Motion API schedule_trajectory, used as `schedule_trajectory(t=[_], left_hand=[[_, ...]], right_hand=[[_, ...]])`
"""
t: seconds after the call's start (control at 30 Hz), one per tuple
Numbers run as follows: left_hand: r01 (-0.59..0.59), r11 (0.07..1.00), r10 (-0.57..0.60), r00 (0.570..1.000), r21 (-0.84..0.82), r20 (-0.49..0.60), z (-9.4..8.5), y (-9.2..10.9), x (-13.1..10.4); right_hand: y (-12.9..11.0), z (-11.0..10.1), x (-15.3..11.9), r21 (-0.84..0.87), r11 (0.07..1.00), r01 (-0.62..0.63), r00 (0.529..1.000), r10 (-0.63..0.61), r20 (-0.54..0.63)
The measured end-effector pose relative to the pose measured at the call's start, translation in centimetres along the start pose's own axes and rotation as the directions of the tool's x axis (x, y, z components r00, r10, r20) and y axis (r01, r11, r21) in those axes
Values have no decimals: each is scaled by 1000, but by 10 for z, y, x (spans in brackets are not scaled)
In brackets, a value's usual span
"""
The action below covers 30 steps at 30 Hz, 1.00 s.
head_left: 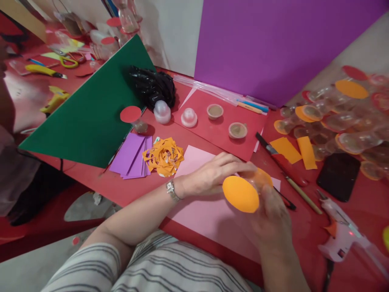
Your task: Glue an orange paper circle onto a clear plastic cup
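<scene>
Over a pink paper sheet, both hands hold a small hourglass-like piece with a clear plastic body and an orange paper disc at each end. My right hand is closed round its right side, slightly blurred. My left hand, with a watch on the wrist, has its fingers together at the far side of the piece; its fingertips are partly hidden. Two small cups of sand-coloured filling and two clear domed pieces sit beyond on a red sheet.
Orange cut scraps and purple strips lie left, near a green board. At right are a glue gun, a phone, a cutter, a brush and stacked similar pieces. Another person is at far left.
</scene>
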State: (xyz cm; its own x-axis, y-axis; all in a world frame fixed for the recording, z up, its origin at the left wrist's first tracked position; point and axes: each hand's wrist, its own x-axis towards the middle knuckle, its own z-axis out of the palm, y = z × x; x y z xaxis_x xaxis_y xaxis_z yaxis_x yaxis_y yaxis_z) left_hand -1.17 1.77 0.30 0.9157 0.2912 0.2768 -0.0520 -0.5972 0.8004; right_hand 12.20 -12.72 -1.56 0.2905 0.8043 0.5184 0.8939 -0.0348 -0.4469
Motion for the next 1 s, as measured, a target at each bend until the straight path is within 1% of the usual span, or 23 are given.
schedule_trajectory(t=[0.03,0.07,0.13,0.2,0.27,0.3,0.33,0.43,0.5,0.57,0.67,0.8,0.9,1.0], left_hand=[[7,1000,-8,1000,29,24,-3,-3,0],[38,997,-39,999,70,13,-7,-6,1],[123,983,-115,991,138,-61,-14,-12,1],[185,971,-171,980,152,-101,-19,-15,1],[212,971,-203,975,114,-85,-22,-17,0],[214,974,-209,976,80,-60,-23,-17,0],[210,977,-209,978,41,-25,-23,-17,-1],[182,982,-174,978,-58,119,-23,-16,-2],[168,983,-150,969,-79,194,-22,-15,-2],[173,982,-152,963,-80,224,-20,-14,-1],[182,979,-159,963,-91,217,-15,-13,0],[166,976,-140,974,-142,178,-6,-10,1],[146,967,-117,982,-208,147,-1,-10,1],[147,961,-116,983,-233,143,2,-12,2]], right_hand=[[0,-3,1,39,999,-32,999,32,7],[-1,-5,2,87,994,-62,998,61,10],[-1,-8,3,154,985,-72,997,73,-2],[0,-8,3,135,991,1,999,4,-35],[0,-4,3,33,995,98,994,-96,-45],[0,-1,3,-16,991,129,991,-130,-29],[0,2,2,-46,987,152,988,-152,-5],[-2,7,2,-64,978,196,979,-192,65],[-3,8,4,-71,972,223,973,-219,66],[-4,6,5,-79,966,244,969,-242,42],[-5,2,4,-89,953,288,958,-287,27],[-9,0,1,-157,916,369,929,-359,87],[-12,2,0,-178,898,402,914,-383,135],[-12,4,0,-156,898,412,910,-395,125]])
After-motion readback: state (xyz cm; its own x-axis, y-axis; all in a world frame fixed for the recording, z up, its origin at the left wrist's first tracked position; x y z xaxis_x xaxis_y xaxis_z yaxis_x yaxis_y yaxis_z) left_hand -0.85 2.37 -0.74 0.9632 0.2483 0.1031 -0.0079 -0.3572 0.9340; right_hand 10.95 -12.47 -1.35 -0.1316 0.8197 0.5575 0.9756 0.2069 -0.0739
